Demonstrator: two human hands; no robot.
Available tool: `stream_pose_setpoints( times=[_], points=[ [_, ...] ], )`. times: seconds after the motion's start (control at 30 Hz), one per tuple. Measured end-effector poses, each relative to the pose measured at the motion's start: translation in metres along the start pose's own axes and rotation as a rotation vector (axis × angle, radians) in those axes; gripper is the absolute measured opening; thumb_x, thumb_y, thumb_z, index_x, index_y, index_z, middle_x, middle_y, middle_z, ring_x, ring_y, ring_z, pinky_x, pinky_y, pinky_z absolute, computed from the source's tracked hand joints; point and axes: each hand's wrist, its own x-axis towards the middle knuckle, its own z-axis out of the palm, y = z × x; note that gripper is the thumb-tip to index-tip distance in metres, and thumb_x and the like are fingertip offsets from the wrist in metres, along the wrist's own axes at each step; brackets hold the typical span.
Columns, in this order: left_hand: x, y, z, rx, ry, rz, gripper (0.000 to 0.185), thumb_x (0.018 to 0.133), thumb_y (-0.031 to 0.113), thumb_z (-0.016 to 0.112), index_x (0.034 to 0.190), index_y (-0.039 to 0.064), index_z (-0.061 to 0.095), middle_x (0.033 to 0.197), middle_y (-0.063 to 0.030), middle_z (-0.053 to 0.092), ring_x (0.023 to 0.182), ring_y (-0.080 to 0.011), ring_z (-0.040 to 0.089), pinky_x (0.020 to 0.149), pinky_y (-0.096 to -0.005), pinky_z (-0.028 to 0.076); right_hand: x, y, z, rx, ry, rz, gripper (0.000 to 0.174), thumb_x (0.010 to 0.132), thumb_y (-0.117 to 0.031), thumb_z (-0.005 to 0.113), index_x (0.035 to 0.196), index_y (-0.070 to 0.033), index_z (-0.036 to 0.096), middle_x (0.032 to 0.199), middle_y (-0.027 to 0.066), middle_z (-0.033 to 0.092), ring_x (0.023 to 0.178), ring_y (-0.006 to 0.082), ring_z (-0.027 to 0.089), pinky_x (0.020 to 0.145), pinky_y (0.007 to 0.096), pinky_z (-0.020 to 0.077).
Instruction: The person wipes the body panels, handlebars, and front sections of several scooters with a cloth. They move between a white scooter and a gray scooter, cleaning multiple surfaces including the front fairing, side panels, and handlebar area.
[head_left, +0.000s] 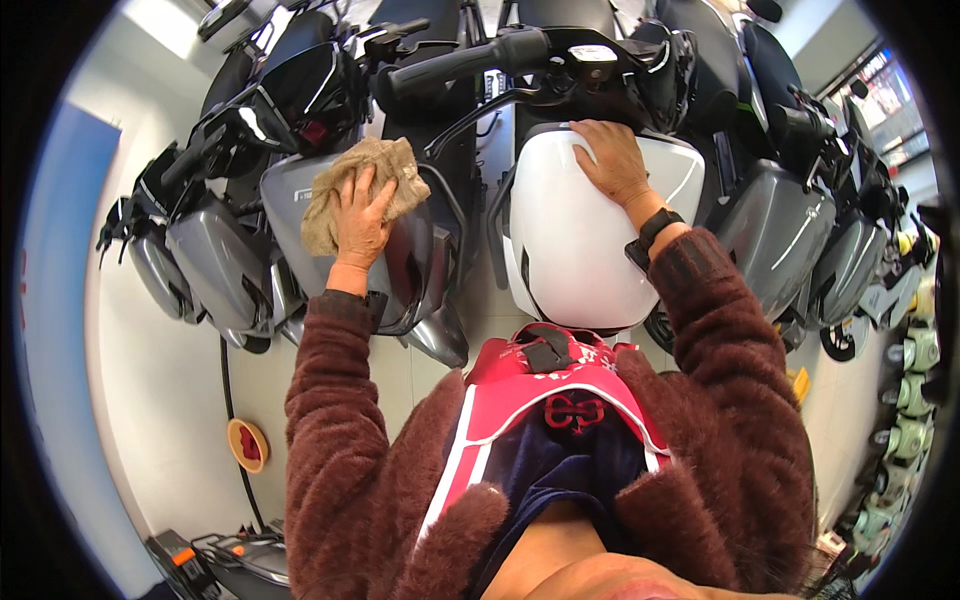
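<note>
My left hand (363, 217) lies spread on a crumpled beige cloth (330, 191), pressing it against the front panel of a grey scooter (292, 225). The cloth covers part of that panel. Bare and without a cloth, my right hand (611, 161) rests on the upper edge of the white front panel of another scooter (585, 240), its fingers a little apart. Above the white panel is a black handlebar grip (465, 67) with a brake lever below it. The underside of my left palm is hidden.
More grey scooters (217, 255) stand close on the left, others (787, 232) on the right. An orange basin (248, 445) with a red cloth sits on the floor at lower left, near a black cable. Pale green scooters (911, 394) line the far right.
</note>
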Motion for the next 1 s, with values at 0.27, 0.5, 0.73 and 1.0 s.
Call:
stream_pose_setpoints(
  times=[0.27, 0.5, 0.73, 1.0],
  points=[
    [0.011, -0.061, 0.015, -0.007, 0.277, -0.171, 0.058, 0.08, 0.035, 0.075, 0.133, 0.015, 0.062, 0.142, -0.016, 0.051, 0.131, -0.0416, 0.047, 0.109, -0.0544, 0.036, 0.001, -0.001, -0.002, 0.004, -0.03, 0.03, 0.037, 0.092, -0.025, 0.065, 0.126, -0.01, 0.065, 0.119, 0.0071, 0.066, 0.114, 0.0269, 0.059, 0.102, 0.042, 0.0414],
    [0.001, -0.03, 0.029, 0.01, 0.267, -0.074, 0.055, 0.077, 0.039, 0.074, 0.128, 0.02, 0.065, 0.142, -0.0135, 0.052, 0.133, -0.0425, 0.046, 0.11, -0.0626, 0.032, -0.002, -0.001, -0.001, 0.003, 0.008, 0.034, 0.037, 0.091, -0.024, 0.065, 0.125, -0.01, 0.065, 0.12, 0.0072, 0.066, 0.114, 0.0282, 0.058, 0.102, 0.0427, 0.0417],
    [-0.042, -0.044, 0.012, -0.075, 0.142, -0.036, 0.055, 0.076, 0.038, 0.076, 0.127, 0.02, 0.067, 0.148, -0.012, 0.049, 0.139, -0.0416, 0.041, 0.113, -0.0697, 0.024, -0.001, 0.001, 0.007, -0.044, -0.002, -0.003, 0.036, 0.093, -0.022, 0.065, 0.126, -0.009, 0.064, 0.123, 0.0108, 0.066, 0.116, 0.0307, 0.06, 0.1, 0.045, 0.0435],
    [-0.043, -0.17, 0.018, -0.187, 0.476, -0.576, 0.047, 0.085, 0.027, 0.066, 0.129, 0.01, 0.063, 0.142, -0.0227, 0.053, 0.132, -0.0439, 0.047, 0.112, -0.0469, 0.039, 0.001, -0.002, 0.008, -0.092, -0.068, 0.038, 0.038, 0.096, -0.023, 0.059, 0.131, -0.01, 0.063, 0.127, 0.0093, 0.065, 0.121, 0.0295, 0.057, 0.108, 0.0438, 0.0395]
  ],
)
